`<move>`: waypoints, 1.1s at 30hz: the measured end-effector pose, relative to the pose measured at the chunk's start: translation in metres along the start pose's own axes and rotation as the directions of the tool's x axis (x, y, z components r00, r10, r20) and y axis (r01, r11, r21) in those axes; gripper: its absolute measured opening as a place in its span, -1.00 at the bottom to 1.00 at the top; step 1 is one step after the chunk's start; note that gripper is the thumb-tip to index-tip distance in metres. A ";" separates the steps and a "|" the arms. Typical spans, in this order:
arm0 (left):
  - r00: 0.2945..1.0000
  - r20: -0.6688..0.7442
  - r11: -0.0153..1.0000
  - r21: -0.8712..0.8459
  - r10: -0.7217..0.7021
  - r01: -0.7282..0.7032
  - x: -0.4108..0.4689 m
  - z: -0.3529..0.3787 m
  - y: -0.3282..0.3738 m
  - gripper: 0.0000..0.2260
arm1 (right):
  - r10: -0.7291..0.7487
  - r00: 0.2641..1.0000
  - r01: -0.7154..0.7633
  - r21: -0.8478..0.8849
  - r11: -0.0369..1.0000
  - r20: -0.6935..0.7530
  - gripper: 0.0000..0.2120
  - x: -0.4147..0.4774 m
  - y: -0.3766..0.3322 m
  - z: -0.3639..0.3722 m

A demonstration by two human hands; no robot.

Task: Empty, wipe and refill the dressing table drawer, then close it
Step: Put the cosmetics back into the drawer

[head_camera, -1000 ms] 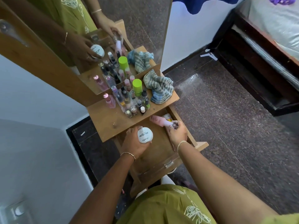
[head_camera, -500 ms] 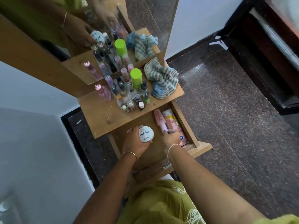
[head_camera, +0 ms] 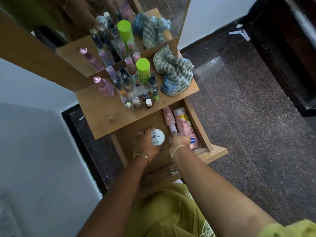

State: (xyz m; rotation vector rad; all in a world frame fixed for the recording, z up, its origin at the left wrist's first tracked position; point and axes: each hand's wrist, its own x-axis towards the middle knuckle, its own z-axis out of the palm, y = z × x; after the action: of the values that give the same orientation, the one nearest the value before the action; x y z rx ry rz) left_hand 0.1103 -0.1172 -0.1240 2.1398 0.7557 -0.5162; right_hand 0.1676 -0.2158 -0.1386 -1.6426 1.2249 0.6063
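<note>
The wooden drawer of the dressing table stands pulled open below the tabletop. My left hand grips a round white nail polish remover jar inside the drawer. My right hand holds the lower end of a slim pink bottle lying along the drawer's right part. A larger pink lotion bottle lies beside it against the right wall. A striped cloth sits crumpled on the tabletop's right side.
Several small bottles, a green-capped can and a pink perfume bottle crowd the tabletop's back. A mirror rises behind them. Dark speckled floor spreads to the right, with dark furniture at far right.
My right hand has laid the slim pink bottle down into the drawer beside the lotion bottle. My left hand lowered the white jar into the drawer. The view shifted lower.
</note>
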 end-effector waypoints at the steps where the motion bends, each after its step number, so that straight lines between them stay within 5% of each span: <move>1: 1.000 0.008 1.000 -0.013 -0.001 0.001 -0.001 0.003 0.000 -0.32 | -0.017 0.999 0.018 0.015 1.000 -0.030 -0.91 -0.001 0.001 0.000; 10: 0.998 0.053 0.999 0.017 -0.031 0.030 -0.008 0.035 0.003 -0.37 | -0.139 0.990 0.137 -0.170 0.976 -0.001 -0.87 0.000 0.011 -0.030; 15: 0.995 0.059 0.996 -0.026 -0.084 0.085 -0.008 0.053 0.014 -0.37 | -0.401 0.904 0.413 -0.536 0.736 0.145 -0.85 -0.006 0.017 -0.056; 22: 0.992 0.056 0.982 -0.142 -0.113 0.120 -0.003 0.064 0.022 -0.41 | -0.426 0.873 0.476 -0.609 0.634 0.238 -0.76 -0.004 0.011 -0.059; 28: 0.975 0.076 0.884 -0.412 -0.210 0.222 -0.006 0.070 0.025 -0.37 | -0.456 0.841 0.527 -0.629 0.572 0.290 -0.64 0.002 0.012 -0.064; 33: 0.979 0.077 0.883 -0.422 -0.190 0.204 -0.011 0.063 0.027 -0.36 | -0.476 0.833 0.535 -0.626 0.567 0.282 -0.69 0.000 0.009 -0.070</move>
State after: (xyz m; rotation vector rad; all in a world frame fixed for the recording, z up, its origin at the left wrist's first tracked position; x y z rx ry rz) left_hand 0.1134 -0.1848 -0.1407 1.6513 0.9767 -0.4407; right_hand 0.1489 -0.2789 -0.1130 -2.4415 0.3794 0.7925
